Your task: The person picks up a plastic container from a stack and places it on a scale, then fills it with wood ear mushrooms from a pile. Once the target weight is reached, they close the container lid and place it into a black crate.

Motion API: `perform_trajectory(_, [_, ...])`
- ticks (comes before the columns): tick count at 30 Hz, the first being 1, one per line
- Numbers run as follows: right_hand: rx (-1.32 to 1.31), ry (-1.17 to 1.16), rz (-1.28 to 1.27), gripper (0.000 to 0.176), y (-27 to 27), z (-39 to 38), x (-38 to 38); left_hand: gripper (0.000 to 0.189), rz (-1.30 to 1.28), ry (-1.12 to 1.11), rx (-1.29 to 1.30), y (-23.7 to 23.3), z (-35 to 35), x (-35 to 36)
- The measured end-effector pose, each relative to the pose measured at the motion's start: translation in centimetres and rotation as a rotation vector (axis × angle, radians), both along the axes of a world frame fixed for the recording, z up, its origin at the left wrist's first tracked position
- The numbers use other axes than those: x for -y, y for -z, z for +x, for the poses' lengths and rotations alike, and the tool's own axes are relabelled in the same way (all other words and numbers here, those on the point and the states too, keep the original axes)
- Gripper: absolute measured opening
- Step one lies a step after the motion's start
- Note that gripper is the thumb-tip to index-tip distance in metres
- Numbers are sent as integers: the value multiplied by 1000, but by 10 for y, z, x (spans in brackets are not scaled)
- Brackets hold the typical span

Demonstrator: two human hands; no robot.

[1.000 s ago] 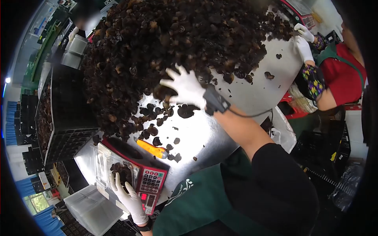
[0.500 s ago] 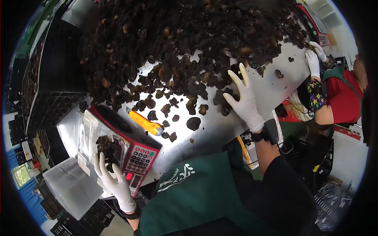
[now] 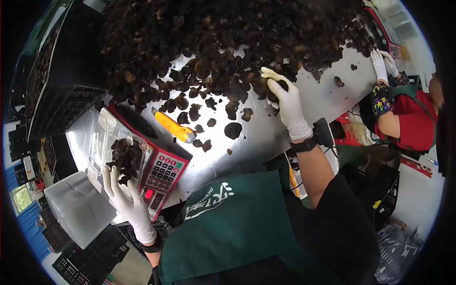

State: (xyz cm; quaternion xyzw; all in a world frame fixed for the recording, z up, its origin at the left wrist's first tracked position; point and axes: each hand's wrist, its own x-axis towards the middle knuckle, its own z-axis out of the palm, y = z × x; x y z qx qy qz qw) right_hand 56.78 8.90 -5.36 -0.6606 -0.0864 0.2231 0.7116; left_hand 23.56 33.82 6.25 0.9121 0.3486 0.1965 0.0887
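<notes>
My gloved left hand is at the near edge of a clear plastic tray, fingers stretched out beside a clump of dark wood ear mushrooms lying in it. That tray rests on a red weighing scale with a keypad and a lit red display. At the front edge of the big mushroom heap, my gloved right hand has its fingers curled round some dark wood ear mushrooms. The fingers partly hide how many pieces are there.
A yellow utility knife lies on the metal table among loose mushroom pieces. Black crates stand at the left, near a translucent plastic box. A co-worker's gloved hands rest at the table's far right, near another red scale.
My right hand has gone from spread fingers to curled round mushrooms at the heap's edge. My left hand stays beside the tray. The whole view has shifted slightly.
</notes>
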Motion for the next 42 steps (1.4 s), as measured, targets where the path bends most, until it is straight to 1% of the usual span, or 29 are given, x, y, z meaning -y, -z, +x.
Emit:
perform_trajectory(1, [-221,-25,123,25,-7,3,1,47,5,5,13,0,-2,-2])
perform_trajectory(3, [-449,-198,423,33,-8,14,4,48,1,2,43,0,-4,-2])
perform_trajectory(5, [-620,-197,480,37,-15,12,-8,48,-15,-19,74,-2,-6,-1])
perform_trajectory(6, [-709,-200,505,39,-22,9,-19,48,25,-35,71,-2,-9,0])
perform_trajectory(7, [-696,-117,479,39,-32,5,-31,47,34,-40,92,-1,-12,0])
perform_trajectory(10, [-551,-278,299,39,-38,-3,-65,47,59,-107,113,-2,-31,0])
perform_trajectory(11, [-434,-333,290,37,-58,-14,-86,48,42,-127,140,-6,-38,0])
perform_trajectory(12, [-382,-379,272,31,-72,-26,-106,49,26,-147,168,-10,-44,-1])
perform_trajectory(14, [-171,-541,179,23,-95,-47,-148,51,42,-206,216,-14,-57,-4])
perform_trajectory(15, [4,-571,117,19,-121,-69,-169,51,61,-233,228,-15,-64,-5])
perform_trajectory(16, [263,-646,212,19,-122,-84,-191,50,57,-255,257,-14,-71,-8])
perform_trajectory(18, [404,-790,228,18,-135,-120,-219,50,77,-300,262,-17,-79,-7])
perform_trajectory(20, [599,-934,251,19,-118,-151,-245,49,58,-344,275,-17,-82,-2])
perform_trajectory(21, [938,-986,263,20,-110,-157,-256,48,48,-358,283,-15,-85,-1])
perform_trajectory(22, [1256,-1030,213,29,-95,-161,-264,48,40,-373,292,-13,-88,1])
perform_trajectory(24, [1414,-1157,16,47,-90,-170,-262,47,48,-394,294,-12,-97,4])
perform_trajectory(26, [1377,-1152,19,57,-104,-164,-261,47,74,-442,283,-13,-108,2])
perform_trajectory(27, [1344,-1093,82,59,-106,-159,-261,47,95,-457,275,-15,-114,0])
perform_trajectory(28, [1275,-1070,118,57,-115,-151,-258,47,112,-464,265,-19,-119,-3])
perform_trajectory(30, [1022,-1015,123,52,-126,-130,-247,45,138,-492,250,-26,-128,-11])
perform_trajectory(32, [922,-866,-4,46,-113,-96,-231,45,105,-496,270,-32,-133,-18])
perform_trajectory(34, [960,-705,-173,44,-87,-54,-202,45,119,-478,286,-34,-130,-23])
perform_trajectory(37, [835,-493,-395,45,-46,-4,-131,44,73,-404,269,-32,-114,-27])
perform_trajectory(38, [823,-419,-475,46,-38,4,-105,44,18,-370,318,-24,-107,-30])
perform_trajectory(40, [880,-348,-542,47,-19,13,-58,43,-43,-285,354,-12,-87,-31])
perform_trajectory(42, [915,-289,-576,47,-18,-5,-33,44,-61,-222,304,-1,-66,-31])
